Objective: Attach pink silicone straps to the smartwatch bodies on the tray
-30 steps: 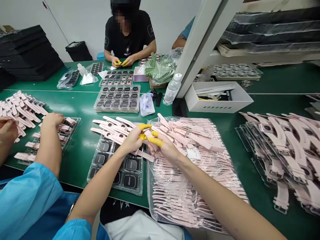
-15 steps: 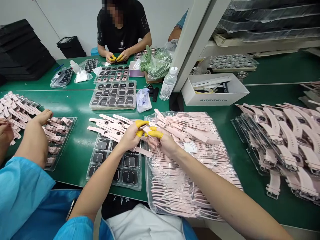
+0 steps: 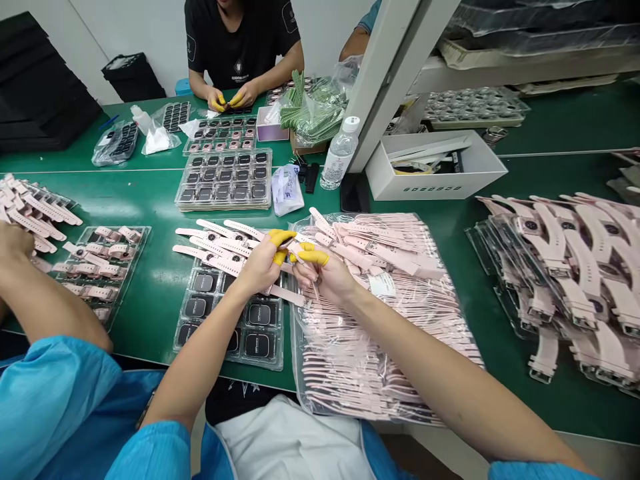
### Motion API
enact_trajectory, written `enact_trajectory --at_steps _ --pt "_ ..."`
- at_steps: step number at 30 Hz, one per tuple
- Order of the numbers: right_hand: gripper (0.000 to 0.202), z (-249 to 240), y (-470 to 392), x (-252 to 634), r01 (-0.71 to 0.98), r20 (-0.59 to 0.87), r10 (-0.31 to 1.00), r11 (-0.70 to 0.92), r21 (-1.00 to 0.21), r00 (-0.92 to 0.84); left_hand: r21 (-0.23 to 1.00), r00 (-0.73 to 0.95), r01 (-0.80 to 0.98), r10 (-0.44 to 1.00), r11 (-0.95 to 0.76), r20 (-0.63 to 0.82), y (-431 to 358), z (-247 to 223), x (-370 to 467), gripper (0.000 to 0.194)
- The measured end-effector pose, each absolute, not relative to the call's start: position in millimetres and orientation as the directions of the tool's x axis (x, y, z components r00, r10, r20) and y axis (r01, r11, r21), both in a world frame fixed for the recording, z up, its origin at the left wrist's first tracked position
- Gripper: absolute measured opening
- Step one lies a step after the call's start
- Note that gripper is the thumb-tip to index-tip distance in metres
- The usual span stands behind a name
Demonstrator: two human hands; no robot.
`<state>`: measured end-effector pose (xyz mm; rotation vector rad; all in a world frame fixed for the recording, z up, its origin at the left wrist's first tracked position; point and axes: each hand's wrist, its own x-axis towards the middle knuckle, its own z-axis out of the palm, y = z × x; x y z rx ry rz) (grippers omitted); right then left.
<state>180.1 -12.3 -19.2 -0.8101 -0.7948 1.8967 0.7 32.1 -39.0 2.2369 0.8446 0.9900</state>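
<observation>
My left hand (image 3: 262, 268) and my right hand (image 3: 331, 275), both with yellow finger covers, meet in a pinch on a pale pink watch strap (image 3: 297, 248). Fingers hide most of it, and whether a watch case is attached cannot be made out. Below my left hand is a clear tray (image 3: 220, 347) of black square watch faces, with several pink-strapped watches (image 3: 215, 248) laid across its far part. Under my right hand lies a large clear bag (image 3: 350, 373) packed with pink straps, with loose straps (image 3: 380, 250) on top.
Stacked trays of pink watches (image 3: 575, 267) stand at right. A white box (image 3: 440, 183), a water bottle (image 3: 340, 157) and a post (image 3: 383, 87) are beyond the bag. A co-worker's arm (image 3: 50, 293) reaches near another watch tray (image 3: 145, 243) at left; another person (image 3: 245, 53) works opposite.
My hands stay together on the pink strap, with only slight finger movement. The view has shifted a little. At left, the co-worker's arm has drawn back leftward from the watch tray.
</observation>
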Motion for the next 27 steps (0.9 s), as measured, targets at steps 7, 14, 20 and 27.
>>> enact_trajectory --at_steps 7,14,20,27 --pt "0.040 -24.0 -11.3 182.9 -0.503 -0.243 0.908 -0.395 -0.769 -0.341 0.723 0.603 0.317 0.719 -0.614 0.345 29.7 -29.8 -4.5 0.044" --pt "0.032 -26.9 -12.8 183.5 -0.459 -0.268 0.911 -0.393 -0.797 -0.314 0.645 0.625 0.390 0.704 -0.657 0.339 30.3 -33.9 -2.2 0.036" --pt "0.036 -25.3 -14.3 181.0 -0.435 -0.271 0.914 -0.386 -0.814 -0.302 0.668 0.618 0.402 0.724 -0.626 0.306 30.1 -36.7 -2.7 0.033" --pt "0.049 -31.0 -13.5 182.0 -0.479 -0.259 0.899 -0.412 -0.775 -0.354 0.698 0.617 0.401 0.738 -0.594 0.273 25.8 -35.4 -5.3 0.040"
